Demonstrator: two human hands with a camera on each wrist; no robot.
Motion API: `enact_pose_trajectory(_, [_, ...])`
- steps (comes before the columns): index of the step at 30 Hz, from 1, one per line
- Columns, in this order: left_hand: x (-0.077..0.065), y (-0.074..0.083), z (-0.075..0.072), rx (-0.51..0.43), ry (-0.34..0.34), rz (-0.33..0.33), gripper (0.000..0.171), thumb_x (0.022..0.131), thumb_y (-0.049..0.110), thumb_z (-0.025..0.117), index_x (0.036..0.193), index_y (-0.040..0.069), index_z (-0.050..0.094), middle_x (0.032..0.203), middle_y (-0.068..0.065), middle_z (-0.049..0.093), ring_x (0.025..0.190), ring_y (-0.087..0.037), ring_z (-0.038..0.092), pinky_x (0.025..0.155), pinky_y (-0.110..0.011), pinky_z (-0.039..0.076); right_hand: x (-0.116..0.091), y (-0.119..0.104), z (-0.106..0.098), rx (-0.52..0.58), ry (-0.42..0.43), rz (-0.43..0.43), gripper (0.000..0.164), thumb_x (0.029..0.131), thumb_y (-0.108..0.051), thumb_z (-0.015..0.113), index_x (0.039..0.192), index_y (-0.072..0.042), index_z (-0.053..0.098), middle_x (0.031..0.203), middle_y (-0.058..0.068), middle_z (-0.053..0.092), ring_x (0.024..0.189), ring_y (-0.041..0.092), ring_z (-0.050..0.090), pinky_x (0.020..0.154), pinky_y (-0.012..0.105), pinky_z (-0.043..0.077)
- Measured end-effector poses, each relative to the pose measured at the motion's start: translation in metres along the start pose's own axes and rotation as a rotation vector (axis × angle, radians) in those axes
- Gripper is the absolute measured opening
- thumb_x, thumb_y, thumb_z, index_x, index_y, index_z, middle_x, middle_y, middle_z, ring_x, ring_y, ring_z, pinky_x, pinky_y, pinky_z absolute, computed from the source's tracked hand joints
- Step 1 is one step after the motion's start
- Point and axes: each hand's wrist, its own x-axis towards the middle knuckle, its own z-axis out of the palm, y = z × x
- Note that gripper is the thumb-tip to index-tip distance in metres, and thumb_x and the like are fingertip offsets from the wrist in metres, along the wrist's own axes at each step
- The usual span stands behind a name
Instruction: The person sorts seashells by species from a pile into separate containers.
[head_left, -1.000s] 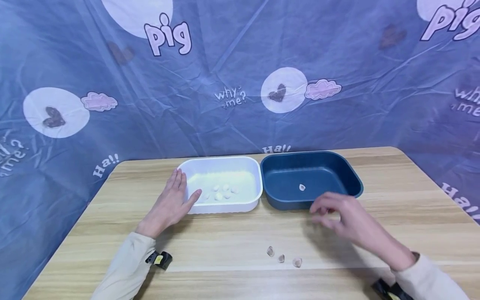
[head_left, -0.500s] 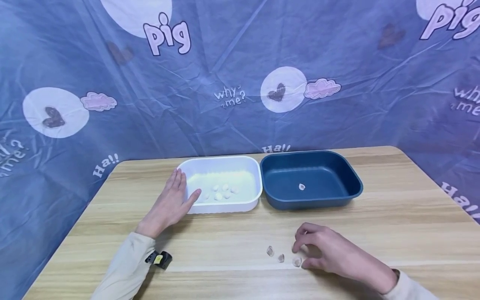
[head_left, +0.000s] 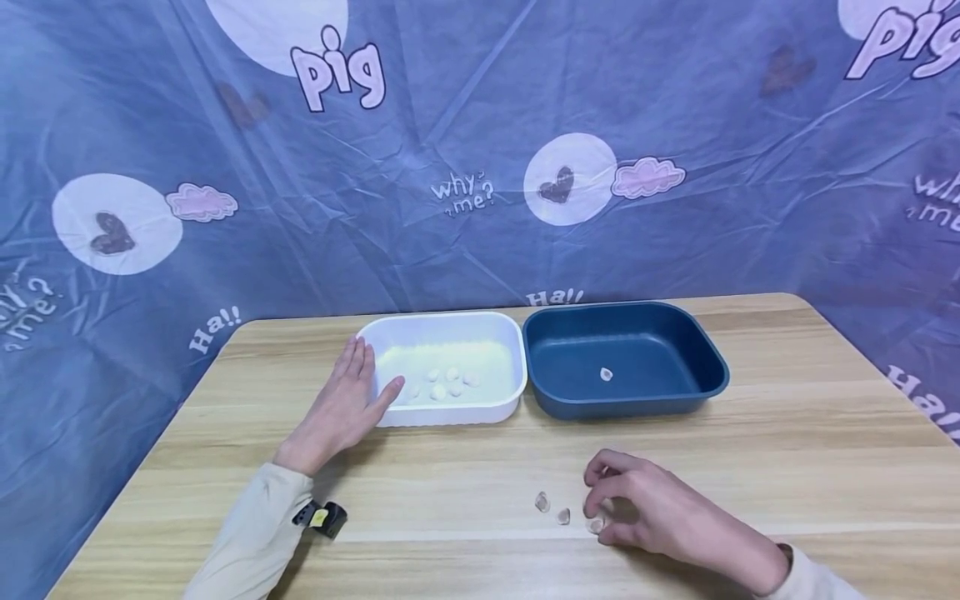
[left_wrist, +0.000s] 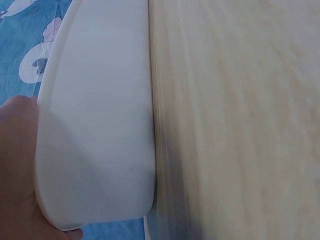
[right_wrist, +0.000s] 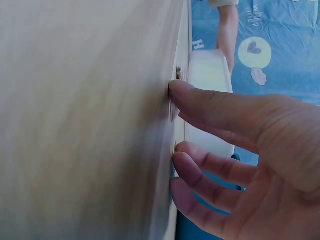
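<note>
My left hand [head_left: 347,410] rests on the left end of the white tray [head_left: 442,414], fingers along its outer side and thumb over the near rim. In the left wrist view, the tray's white wall [left_wrist: 100,120] stands beside part of that hand [left_wrist: 17,170]. Several small pale shells [head_left: 438,392] lie inside. At the table's front right, my right hand [head_left: 656,508] has thumb and index finger curled around a small shell [head_left: 596,525], pinching it at the tabletop. Two more shells lie just left, one brownish shell [head_left: 542,502] and a smaller shell [head_left: 564,517].
A dark blue tray [head_left: 622,408] stands against the white tray's right side, with one shell [head_left: 606,375] in it. Both sit towards the back of the wooden table [head_left: 450,550]. A blue printed cloth [head_left: 390,233] hangs behind and at the sides.
My right hand has come from the blue tray's near rim down to the rightmost loose shell, and its fingers have closed around it. My left hand has stayed on the white tray.
</note>
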Motion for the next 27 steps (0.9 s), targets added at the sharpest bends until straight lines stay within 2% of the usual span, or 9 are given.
enact_pose_trajectory(9, [-0.0011,0.0013,-0.0005,-0.005,0.017,0.003,0.084,0.102,0.052,0.028,0.144,-0.02,0.015,0.152,-0.036,0.009,0.145,-0.044,0.003,0.119,-0.048,0.006,0.0007,-0.0029,0.0018,0.055,-0.013,0.023,0.022,0.07,-0.015,0.084,0.082,-0.027,0.07,0.102,-0.011,0.056,0.087,0.003,0.054,0.073,0.025,0.053])
enact_pose_trajectory(15, [-0.0014,0.0015,-0.0006,-0.008,0.016,0.009,0.084,0.102,0.052,0.027,0.143,-0.02,0.015,0.152,-0.037,0.008,0.144,-0.044,0.002,0.119,-0.048,0.006,0.0002,-0.0004,0.0027,0.104,-0.032,0.071,0.021,0.073,-0.017,0.083,0.083,-0.029,0.068,0.102,-0.012,0.056,0.088,0.003,0.052,0.076,0.026,0.052])
enact_pose_trajectory(21, [-0.0011,-0.0003,0.0002,0.003,0.002,0.002,0.084,0.102,0.052,0.026,0.143,-0.02,0.013,0.152,-0.036,0.006,0.145,-0.043,0.0,0.119,-0.048,0.004,-0.0006,0.003,0.0047,0.138,0.004,0.05,0.02,0.075,-0.02,0.082,0.085,-0.029,0.067,0.102,-0.013,0.057,0.089,0.003,0.053,0.077,0.026,0.051])
enact_pose_trajectory(27, [-0.0011,0.0,-0.0001,-0.005,0.007,0.007,0.084,0.102,0.051,0.029,0.143,-0.02,0.014,0.152,-0.037,0.007,0.144,-0.044,0.001,0.119,-0.048,0.005,0.0021,0.0019,-0.0037,0.054,0.08,0.003,0.026,0.071,-0.019,0.084,0.082,-0.033,0.064,0.102,-0.015,0.06,0.092,0.006,0.057,0.08,0.03,0.052])
